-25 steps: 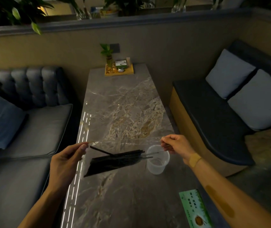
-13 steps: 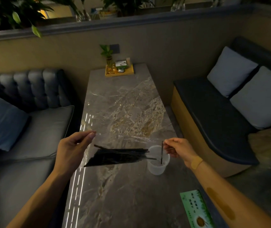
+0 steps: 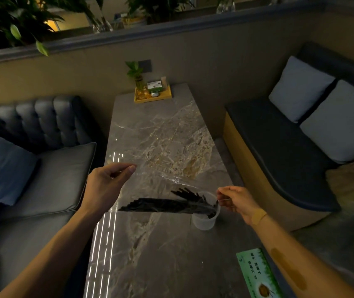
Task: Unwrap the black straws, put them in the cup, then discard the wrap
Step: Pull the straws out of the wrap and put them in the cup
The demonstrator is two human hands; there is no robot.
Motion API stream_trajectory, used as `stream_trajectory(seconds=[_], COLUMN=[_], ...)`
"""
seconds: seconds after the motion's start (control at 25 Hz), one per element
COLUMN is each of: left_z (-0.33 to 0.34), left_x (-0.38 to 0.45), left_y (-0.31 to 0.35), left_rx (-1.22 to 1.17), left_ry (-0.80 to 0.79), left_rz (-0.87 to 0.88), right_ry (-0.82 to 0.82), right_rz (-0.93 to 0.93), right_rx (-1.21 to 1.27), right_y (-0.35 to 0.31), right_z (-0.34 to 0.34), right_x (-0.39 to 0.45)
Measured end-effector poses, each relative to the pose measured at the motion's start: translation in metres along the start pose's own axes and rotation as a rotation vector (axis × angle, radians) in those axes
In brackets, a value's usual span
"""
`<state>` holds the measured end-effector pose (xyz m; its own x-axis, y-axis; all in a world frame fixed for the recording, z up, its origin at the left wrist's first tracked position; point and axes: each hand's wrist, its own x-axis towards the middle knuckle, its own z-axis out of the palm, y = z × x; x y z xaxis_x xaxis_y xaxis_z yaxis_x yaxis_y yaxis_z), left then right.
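Note:
A bundle of black straws (image 3: 167, 205) lies nearly level inside a clear plastic wrap (image 3: 163, 175), held above the marble table (image 3: 150, 254). The straws' right ends fan out and dip into a translucent plastic cup (image 3: 204, 221) that stands on the table. My left hand (image 3: 105, 186) pinches the wrap's upper left corner, raised high. At the cup's rim my right hand (image 3: 236, 201) pinches the wrap's right edge.
A yellow tray (image 3: 152, 96) with a small plant and a card stands at the table's far end. A green leaflet (image 3: 257, 276) lies at the near right edge. A grey sofa (image 3: 42, 168) is on the left, a bench with cushions (image 3: 300, 134) on the right.
My left hand has lifted its corner of the wrap higher. The straws have slid to the right, and several ends now reach into the cup.

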<state>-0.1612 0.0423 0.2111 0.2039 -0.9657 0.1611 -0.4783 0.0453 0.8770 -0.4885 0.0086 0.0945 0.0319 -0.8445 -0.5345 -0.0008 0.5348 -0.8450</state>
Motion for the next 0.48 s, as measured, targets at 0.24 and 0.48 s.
stream_trajectory(seconds=[0.24,0.48], left_z=[0.01,0.024], left_x=[0.011,0.027], left_y=[0.018,0.039], left_rx=[0.081,0.205], left_ry=[-0.03,-0.07], left_rz=[0.057,0.094], right_ry=[-0.004,0.018], right_rz=[0.013,0.059], right_rx=[0.063,0.124], right_y=[0.004,0.016], right_z=[-0.005,-0.012], right_x=[0.002,0.016])
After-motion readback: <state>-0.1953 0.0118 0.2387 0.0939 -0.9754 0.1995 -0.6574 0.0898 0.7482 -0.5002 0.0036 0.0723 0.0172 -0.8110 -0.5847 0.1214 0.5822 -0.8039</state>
